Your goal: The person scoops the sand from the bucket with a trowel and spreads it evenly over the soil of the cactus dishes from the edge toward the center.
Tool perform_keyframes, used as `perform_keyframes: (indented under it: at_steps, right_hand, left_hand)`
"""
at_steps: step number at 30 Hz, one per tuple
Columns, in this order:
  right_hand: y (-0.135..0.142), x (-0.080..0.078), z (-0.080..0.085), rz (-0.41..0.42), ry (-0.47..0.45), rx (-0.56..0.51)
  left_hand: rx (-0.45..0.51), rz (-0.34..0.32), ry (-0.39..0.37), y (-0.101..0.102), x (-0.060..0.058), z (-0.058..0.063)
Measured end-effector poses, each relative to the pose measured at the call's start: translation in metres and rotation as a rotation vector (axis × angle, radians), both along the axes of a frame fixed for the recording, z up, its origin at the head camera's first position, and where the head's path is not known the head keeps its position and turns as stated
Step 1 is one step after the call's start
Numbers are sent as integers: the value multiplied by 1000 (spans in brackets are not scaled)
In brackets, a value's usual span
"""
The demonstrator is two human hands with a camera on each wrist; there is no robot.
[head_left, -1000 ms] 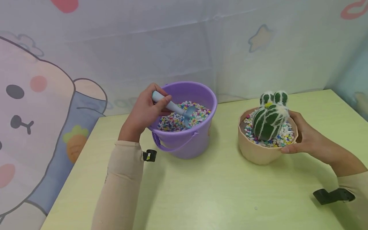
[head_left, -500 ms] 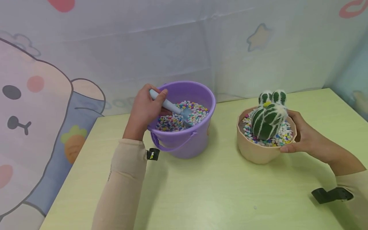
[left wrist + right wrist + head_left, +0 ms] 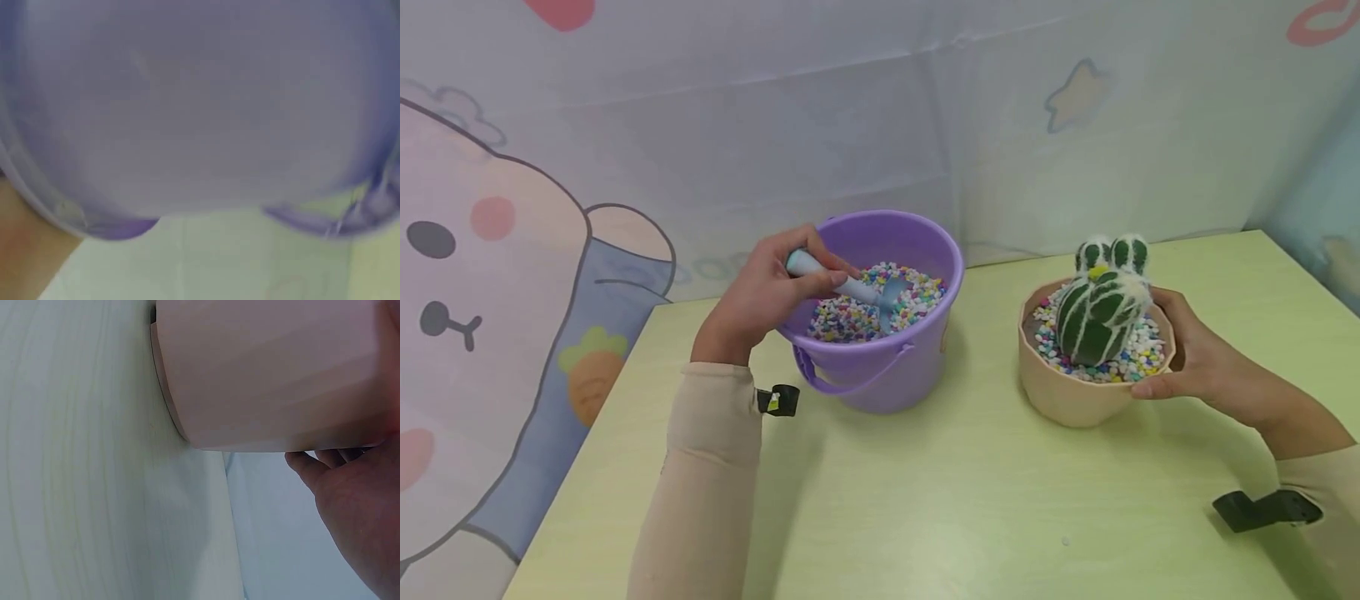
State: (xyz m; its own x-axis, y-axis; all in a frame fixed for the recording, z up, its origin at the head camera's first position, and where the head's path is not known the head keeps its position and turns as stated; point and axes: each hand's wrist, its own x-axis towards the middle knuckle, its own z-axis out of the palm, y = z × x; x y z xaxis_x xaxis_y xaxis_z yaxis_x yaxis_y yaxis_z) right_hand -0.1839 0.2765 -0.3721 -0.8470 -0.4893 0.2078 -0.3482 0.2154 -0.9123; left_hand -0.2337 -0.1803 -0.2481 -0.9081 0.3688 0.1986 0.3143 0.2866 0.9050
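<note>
My left hand (image 3: 763, 287) reaches over the rim of a purple bucket (image 3: 887, 379) and grips the pale blue handle of a toy shovel (image 3: 859, 290). The shovel's blade rests among small multicoloured pebbles (image 3: 842, 323) inside. In the left wrist view the bucket's wall (image 3: 200, 112) fills most of the picture. At the right, my right hand (image 3: 1213, 367) holds a peach faceted flowerpot (image 3: 1067, 400) by its side, thumb on the front of the rim, other fingers mostly hidden behind. A green-and-white cactus (image 3: 1093, 333) stands in it, ringed by similar pebbles (image 3: 1142, 354).
The pot and bucket stand apart on a light yellow-green table (image 3: 925, 508). One small pale pebble (image 3: 1065, 542) lies near the front. Behind the table hangs a printed cloth (image 3: 850, 125). The bucket's handle (image 3: 857, 389) hangs down its front.
My left hand has shifted slightly left and turned at the wrist, tilting the shovel's blade onto its edge in the pebbles. My right hand and the flowerpot have stayed put.
</note>
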Motion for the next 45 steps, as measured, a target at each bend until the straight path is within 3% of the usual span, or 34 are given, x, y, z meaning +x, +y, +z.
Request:
perform_keyframes:
  at_steps: [3, 6, 10, 21, 30, 37, 45]
  right_hand:
    - [0, -2, 0, 3, -2, 6]
    - [1, -2, -1, -4, -1, 15]
    - [3, -1, -2, -23, -14, 22]
    - [3, -3, -5, -17, -13, 19]
    - [6, -4, -9, -12, 4, 33]
    - [6, -4, -9, -60, -17, 62]
    - [6, -5, -11, -72, -16, 70]
  left_hand:
    - [-50, 25, -33, 3, 3, 3]
    - [-75, 82, -115, 7, 6, 7]
    - [-7, 110, -189, 13, 6, 8]
    - [171, 174, -192, 10, 1, 6]
    - [260, 156, -303, -10, 9, 6]
    - [330, 184, -363, -17, 11, 2]
    - [428, 208, -364, -20, 13, -2]
